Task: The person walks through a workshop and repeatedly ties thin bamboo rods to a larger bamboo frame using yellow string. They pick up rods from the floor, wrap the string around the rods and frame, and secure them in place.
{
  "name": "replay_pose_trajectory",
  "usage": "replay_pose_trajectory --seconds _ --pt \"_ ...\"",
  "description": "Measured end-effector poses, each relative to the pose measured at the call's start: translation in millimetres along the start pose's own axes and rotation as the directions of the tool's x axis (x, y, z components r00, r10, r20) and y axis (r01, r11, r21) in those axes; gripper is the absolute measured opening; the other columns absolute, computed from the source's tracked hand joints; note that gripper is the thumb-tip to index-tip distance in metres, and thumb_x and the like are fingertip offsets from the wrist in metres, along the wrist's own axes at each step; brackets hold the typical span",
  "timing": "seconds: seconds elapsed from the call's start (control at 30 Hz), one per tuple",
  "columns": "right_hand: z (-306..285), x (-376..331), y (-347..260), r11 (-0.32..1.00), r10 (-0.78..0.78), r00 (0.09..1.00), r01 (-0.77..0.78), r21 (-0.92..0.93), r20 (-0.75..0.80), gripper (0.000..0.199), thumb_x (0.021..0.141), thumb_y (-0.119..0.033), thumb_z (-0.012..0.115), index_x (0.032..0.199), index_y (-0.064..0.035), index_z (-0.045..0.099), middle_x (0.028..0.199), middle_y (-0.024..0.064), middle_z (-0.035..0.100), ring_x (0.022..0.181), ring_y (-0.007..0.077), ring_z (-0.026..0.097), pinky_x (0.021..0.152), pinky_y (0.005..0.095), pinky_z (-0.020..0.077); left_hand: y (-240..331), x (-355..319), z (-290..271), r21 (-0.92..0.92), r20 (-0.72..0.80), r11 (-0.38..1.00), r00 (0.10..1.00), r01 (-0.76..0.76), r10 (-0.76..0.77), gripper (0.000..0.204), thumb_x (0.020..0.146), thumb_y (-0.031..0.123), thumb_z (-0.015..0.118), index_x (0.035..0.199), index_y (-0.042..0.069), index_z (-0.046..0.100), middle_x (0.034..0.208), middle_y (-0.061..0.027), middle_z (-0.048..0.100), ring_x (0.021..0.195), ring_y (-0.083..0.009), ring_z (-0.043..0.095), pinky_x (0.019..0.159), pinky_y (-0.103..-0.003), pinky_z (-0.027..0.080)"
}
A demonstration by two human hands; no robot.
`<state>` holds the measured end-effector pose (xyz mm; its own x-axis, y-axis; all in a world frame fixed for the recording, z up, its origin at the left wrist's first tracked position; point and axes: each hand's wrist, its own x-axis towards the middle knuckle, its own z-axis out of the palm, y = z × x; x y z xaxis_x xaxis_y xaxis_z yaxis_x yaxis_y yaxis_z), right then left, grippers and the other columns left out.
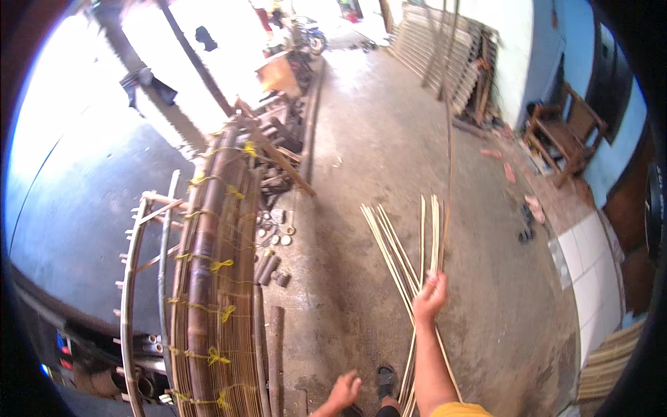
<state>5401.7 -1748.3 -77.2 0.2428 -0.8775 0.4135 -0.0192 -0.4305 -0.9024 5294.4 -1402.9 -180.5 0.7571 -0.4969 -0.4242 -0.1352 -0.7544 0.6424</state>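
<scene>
Right hand (431,295): shut around thin bamboo sticks (406,243), held up over the floor (361,139).
Left hand (344,390): open, holds nothing.
Left side: tied bamboo frame (215,278).

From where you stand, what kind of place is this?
Probably a bamboo craft workshop, open to a street: the right hand holds thin bamboo strips, beside a tied bamboo mat frame and stacked panels.

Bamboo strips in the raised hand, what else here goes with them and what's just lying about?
In hand:
- bamboo strips, gripped by the right hand
- left hand, open, holding nothing

Lying about:
- tied bamboo bundle
- short cut bamboo pieces
- wooden chair
- stacked panels
</scene>
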Motion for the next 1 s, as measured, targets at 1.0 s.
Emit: replay_pose_trajectory --seconds 1.0 --pt "273 -296 -222 0.867 0.317 -0.746 -0.022 -0.498 0.586 0.040 0.102 -0.040 0.052 0.128 -0.0109 0.061 0.116 0.0062 0.066 0.101 0.0164 0.064 0.087 0.0317 0.0527 -154 -340 -395 -0.434 -0.639 0.517 0.152 0.738 -0.754 0.021 0.089 0.020 0.068 0.094 0.000 0.073 0.086 -0.0223 0.070 0.085 -0.0407 0.067 0.079 -0.048 0.051"
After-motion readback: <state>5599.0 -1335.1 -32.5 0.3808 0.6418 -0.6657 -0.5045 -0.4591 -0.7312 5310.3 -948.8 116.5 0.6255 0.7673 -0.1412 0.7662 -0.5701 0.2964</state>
